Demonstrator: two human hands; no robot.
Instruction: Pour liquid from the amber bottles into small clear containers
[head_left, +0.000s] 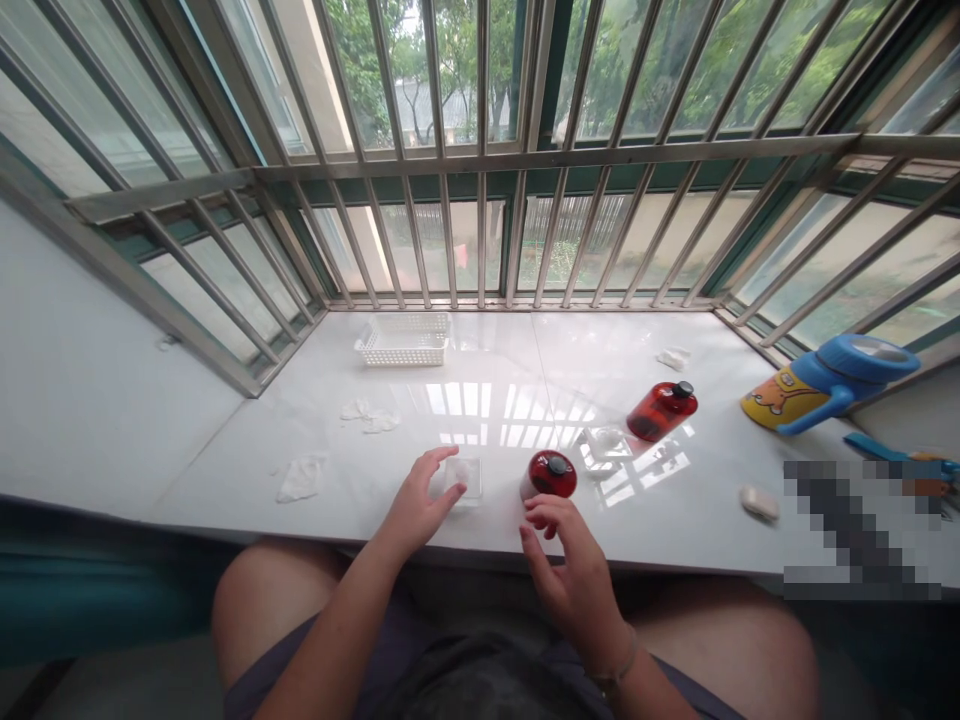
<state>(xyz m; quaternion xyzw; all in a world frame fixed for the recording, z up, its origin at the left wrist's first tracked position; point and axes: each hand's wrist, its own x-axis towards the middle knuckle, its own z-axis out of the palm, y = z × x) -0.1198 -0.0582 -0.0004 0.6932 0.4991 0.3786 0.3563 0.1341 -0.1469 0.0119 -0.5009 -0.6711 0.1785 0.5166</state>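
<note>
My left hand [421, 503] is at a small clear square box [466, 480] on the white sill, thumb and fingers apart around its left side. Something whitish shows in the box. My right hand [564, 555] hovers at the front edge, fingers loosely curved and apart, with nothing in it. Just beyond its fingertips stands a red bottle [549, 474] with a black cap; whether they touch I cannot tell. Farther right is a second red bottle [660, 412], black-capped too. Between the bottles sits another clear container [606, 446] with white contents.
A white perforated basket [405, 343] stands at the back left. Crumpled white tissues [300, 479] lie at the left, another tissue [673, 358] at the back right. A blue and yellow mug [817, 385] and a pale rounded object [759, 503] are at right. Metal bars [480, 235] close off the back.
</note>
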